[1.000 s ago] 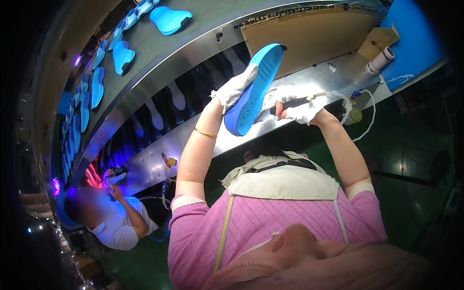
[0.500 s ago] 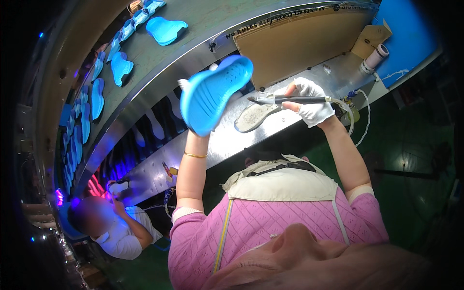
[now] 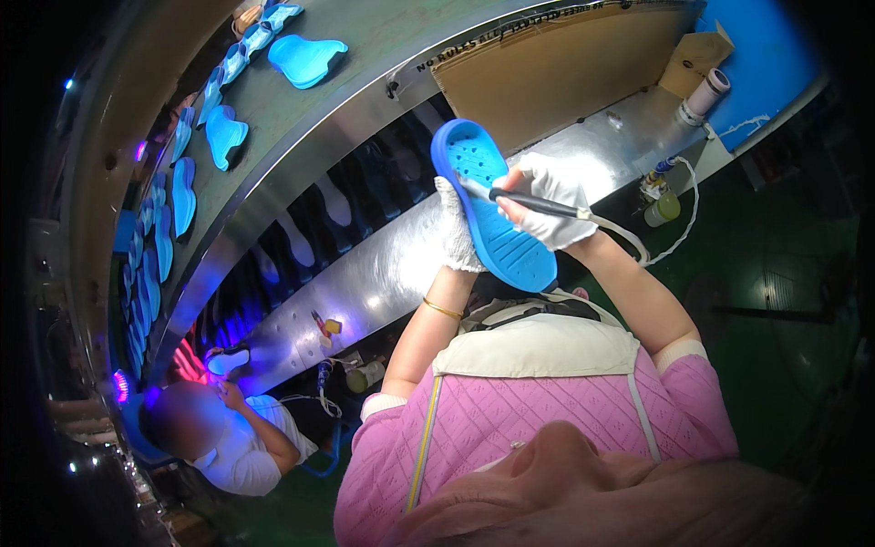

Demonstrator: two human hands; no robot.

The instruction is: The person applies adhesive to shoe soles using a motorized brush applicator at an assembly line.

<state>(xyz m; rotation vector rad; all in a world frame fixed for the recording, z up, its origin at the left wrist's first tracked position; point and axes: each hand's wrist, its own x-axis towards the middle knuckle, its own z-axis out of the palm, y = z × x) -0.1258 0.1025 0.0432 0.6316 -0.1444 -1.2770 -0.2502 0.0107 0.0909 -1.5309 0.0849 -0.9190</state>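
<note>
My left hand (image 3: 456, 228), in a white glove, grips a blue shoe sole (image 3: 503, 248) by its left edge. The sole is tilted with its inner face up, showing small holes at the far end and ridges at the near end. Held in my right hand (image 3: 547, 196), gloved with bare fingertips, is a black-handled brush (image 3: 538, 202) with a pale hose at its back end. Its tip reaches the inside of the sole near the left rim; whether it touches is hard to tell.
A metal bench (image 3: 383, 260) runs across in front of me, with a cardboard sheet (image 3: 538, 77) behind it. Several blue soles (image 3: 305, 62) lie on a green conveyor belt (image 3: 355, 32). At the left a co-worker (image 3: 237, 447) sits by the bench. A yellow-green container (image 3: 663, 208) hangs at right.
The sole has swung right and nearer to me, its heel end now toward my body. My right hand has brought the brush over it. The grey sole-shaped piece on the bench is no longer seen.
</note>
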